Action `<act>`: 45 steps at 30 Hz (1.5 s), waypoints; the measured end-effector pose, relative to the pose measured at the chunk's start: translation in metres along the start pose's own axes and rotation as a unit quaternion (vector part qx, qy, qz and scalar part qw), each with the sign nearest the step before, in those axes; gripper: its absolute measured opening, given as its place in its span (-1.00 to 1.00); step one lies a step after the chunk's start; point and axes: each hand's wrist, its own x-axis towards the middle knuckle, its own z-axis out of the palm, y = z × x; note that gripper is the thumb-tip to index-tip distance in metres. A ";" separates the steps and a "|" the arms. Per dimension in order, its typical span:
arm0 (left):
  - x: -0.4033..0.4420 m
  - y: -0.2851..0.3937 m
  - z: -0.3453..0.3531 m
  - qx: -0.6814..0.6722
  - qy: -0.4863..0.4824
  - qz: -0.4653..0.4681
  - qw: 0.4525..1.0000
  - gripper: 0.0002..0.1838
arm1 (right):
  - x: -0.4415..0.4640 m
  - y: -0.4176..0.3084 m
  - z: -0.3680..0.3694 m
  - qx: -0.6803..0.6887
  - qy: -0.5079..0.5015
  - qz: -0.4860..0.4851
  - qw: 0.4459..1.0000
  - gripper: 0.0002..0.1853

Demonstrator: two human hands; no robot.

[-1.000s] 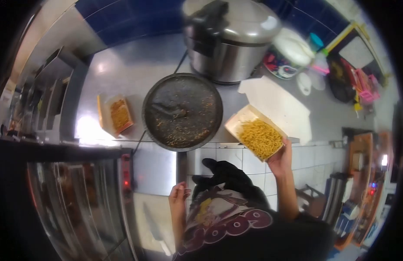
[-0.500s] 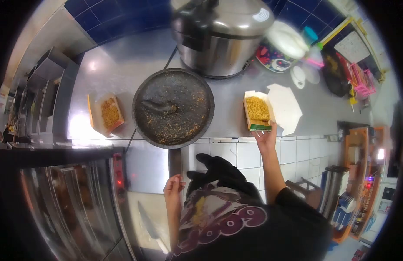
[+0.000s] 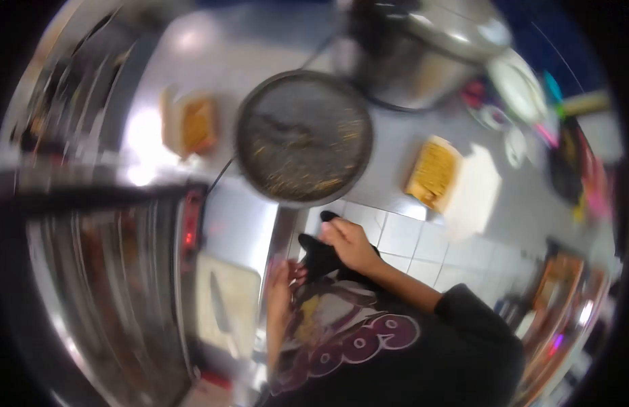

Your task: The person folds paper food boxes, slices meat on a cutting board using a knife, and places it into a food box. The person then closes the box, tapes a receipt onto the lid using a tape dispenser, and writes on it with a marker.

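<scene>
My right hand [image 3: 349,245] is in front of my body, near the counter's front edge, its fingers curled in; I see nothing in it, though it is blurred. Lower and to the left, my left hand [image 3: 284,279] has its fingers loosely apart, with nothing in them. On the counter to the right, an open paper box [image 3: 435,173] of noodles stands with its white lid spread out. A second noodle box [image 3: 198,125] stands on the left. Between them is a wide stone mortar [image 3: 304,193] smeared with crumbs, a dark pestle [image 3: 284,129] lying inside.
A large steel pot [image 3: 423,74] stands at the back of the metal counter [image 3: 223,41]. Down to the left, a knife [image 3: 221,305] lies on a cutting board [image 3: 245,292]. Beside it is a glass-fronted cabinet [image 3: 104,292]. White floor tiles [image 3: 402,234] show below the counter.
My right hand has let go of the noodle box on the right and come back left toward my body. My left hand stays low. The whole view has tilted and shifted.
</scene>
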 end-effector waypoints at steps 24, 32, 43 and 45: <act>-0.140 -0.184 -0.284 0.445 0.650 0.183 0.589 -0.56 | -0.007 0.048 0.365 -0.422 -0.327 -0.014 0.846 -0.48; -0.116 -0.203 -0.353 0.563 0.420 0.295 0.648 -0.61 | -0.055 0.052 0.338 -0.112 -0.225 -0.197 0.948 -0.75; -0.191 -0.073 -0.240 0.088 0.282 0.462 0.836 -0.76 | -0.190 -0.020 0.311 -0.230 -0.064 -0.439 0.866 -0.87; -0.186 -0.067 -0.232 0.057 0.256 0.431 0.863 -0.76 | -0.200 -0.023 0.317 -0.272 -0.110 -0.453 0.842 -0.85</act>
